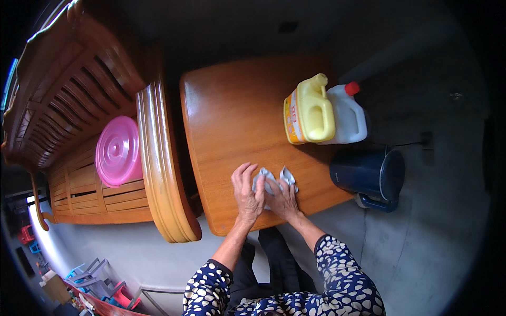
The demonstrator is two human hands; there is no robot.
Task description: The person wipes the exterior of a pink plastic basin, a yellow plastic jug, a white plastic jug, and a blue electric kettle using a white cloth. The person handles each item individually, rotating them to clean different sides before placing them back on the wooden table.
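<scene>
- Head view: cloth (pixel 274 183), pale grey and crumpled, lies on the wooden counter (pixel 232 116) near its front edge.
- Left hand (pixel 246 192) lies flat on the counter, fingers spread and touching the cloth's left side; its grip is apart, closed on nothing.
- Right hand (pixel 283 200) presses on the cloth, fingers curled into its folds, a grip clamped on the fabric.
- Yellow jug (pixel 311 109) and white jug with a red cap (pixel 348 117) stand touching at the counter's right edge.
- Dark blue bucket (pixel 371 176) sits on the floor just beside the counter.
- Pink round lid (pixel 117 151) rests on the wooden bench (pixel 79 95) at left.
</scene>
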